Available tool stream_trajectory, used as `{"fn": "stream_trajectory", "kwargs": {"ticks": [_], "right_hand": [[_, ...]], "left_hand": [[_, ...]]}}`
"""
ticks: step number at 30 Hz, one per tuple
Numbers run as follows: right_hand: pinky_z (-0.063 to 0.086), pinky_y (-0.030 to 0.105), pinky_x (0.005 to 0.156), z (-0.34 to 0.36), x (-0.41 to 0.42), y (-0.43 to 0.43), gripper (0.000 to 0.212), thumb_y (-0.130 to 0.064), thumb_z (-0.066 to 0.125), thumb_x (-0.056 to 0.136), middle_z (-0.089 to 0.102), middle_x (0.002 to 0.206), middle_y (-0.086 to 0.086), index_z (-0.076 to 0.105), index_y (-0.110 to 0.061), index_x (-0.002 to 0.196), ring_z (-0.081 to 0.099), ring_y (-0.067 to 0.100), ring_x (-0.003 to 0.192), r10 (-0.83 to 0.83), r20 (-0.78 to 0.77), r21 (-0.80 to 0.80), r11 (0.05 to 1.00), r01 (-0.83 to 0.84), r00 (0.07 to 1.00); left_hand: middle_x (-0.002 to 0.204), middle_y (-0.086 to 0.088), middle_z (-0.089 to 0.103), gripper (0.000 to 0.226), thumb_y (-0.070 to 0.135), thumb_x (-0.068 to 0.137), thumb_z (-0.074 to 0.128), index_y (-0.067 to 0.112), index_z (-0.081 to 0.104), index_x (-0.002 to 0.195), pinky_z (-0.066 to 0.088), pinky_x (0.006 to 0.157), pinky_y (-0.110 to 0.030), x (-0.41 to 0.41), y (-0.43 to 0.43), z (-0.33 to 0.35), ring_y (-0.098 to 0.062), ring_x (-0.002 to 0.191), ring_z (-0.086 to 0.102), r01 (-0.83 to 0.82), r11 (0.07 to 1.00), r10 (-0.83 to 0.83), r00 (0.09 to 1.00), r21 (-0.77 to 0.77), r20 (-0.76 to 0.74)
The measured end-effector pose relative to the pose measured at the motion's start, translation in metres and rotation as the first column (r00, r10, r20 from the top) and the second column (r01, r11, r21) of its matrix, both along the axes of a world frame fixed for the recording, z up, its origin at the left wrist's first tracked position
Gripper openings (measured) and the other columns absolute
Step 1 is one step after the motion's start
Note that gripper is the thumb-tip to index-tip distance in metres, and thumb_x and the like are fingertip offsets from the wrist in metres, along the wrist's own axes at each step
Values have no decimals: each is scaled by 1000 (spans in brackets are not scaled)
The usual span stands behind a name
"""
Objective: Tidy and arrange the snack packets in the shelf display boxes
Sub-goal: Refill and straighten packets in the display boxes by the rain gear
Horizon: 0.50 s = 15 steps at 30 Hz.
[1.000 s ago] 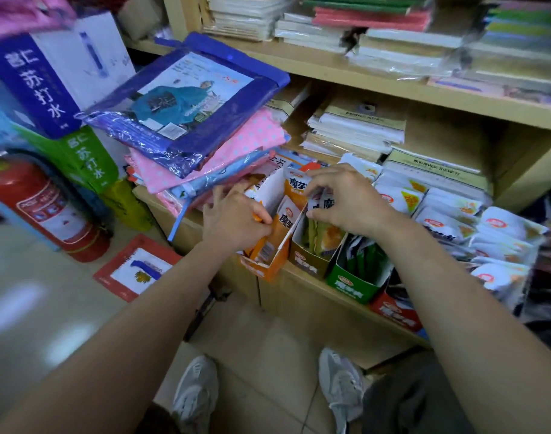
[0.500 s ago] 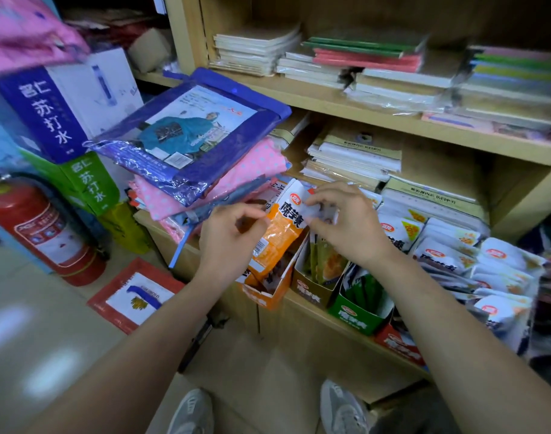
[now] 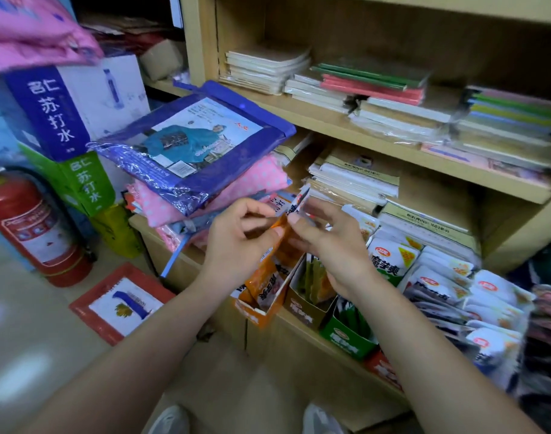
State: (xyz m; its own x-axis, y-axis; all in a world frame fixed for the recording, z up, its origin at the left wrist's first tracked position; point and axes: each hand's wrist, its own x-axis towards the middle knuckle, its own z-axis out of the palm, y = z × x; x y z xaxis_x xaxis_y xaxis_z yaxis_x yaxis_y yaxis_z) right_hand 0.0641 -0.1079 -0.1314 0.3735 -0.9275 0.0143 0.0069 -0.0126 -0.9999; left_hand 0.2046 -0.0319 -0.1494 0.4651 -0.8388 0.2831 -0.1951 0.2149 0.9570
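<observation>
Orange packet [image 3: 280, 239], out of the orange box [image 3: 257, 314] at the shelf's [image 3: 148, 231] front edge, now hangs above it, edge-on; left hand [image 3: 236, 245] and right hand [image 3: 333, 249] both pinch it, probably to reseat it straight

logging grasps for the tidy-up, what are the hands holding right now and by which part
One orange snack packet, pinched around its upper half by both: left hand on its left edge, right hand on its right edge.
</observation>
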Motion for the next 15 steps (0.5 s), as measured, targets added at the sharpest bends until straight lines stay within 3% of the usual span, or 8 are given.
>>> {"fn": "stream_trajectory", "kwargs": {"ticks": [2,6,9,11,13,15], "right_hand": [[57,40,94,0,1,3,66,-30,88,72,68,126,-5,61,-18,131,69,11,107,1,-17,-69,998,-3,1000],[57,22,78,-1,-2,5,67,-12,86,77,67,124,-4,57,-17,137,71,3,91,12,-19,-156,988,-15,1000],[58,30,76,-3,-3,3,56,1,78,82,70,117,-4,62,-19,131,70,11,93,16,-17,-168,986,-19,1000],[60,39,78,-2,-6,1,49,7,71,85,74,110,-3,65,-21,124,69,19,97,-7,12,-143,990,8,1000],[60,44,82,0,-11,-2,43,7,68,88,74,106,-2,67,-22,119,69,24,100,-35,33,-125,991,39,999],[60,43,82,2,-15,-5,34,5,67,90,74,105,2,68,-17,116,69,27,99,-56,61,-102,993,62,997]], "left_hand": [[102,0,78,30,3,86,77,22,68,107,58,85,-30,0,-1,1,-12,98,74,55,999,-55,998,-4,-9],[98,2,79,23,6,93,70,17,69,113,57,80,-27,5,-2,1,-14,93,75,68,998,-68,998,2,-4],[95,2,79,20,3,94,68,17,70,108,58,76,-29,7,-3,4,-14,87,75,26,1000,-26,998,-6,-57],[87,8,79,22,2,95,65,22,70,102,56,68,-22,7,-1,9,-8,79,75,-22,1000,21,994,-14,-106],[82,14,77,25,1,96,64,25,70,99,53,62,-15,9,1,13,-2,76,73,-72,997,69,990,-19,-126],[85,13,78,22,4,97,64,24,70,101,57,64,-20,11,2,14,-5,79,75,-113,993,109,986,-25,-127]]}}
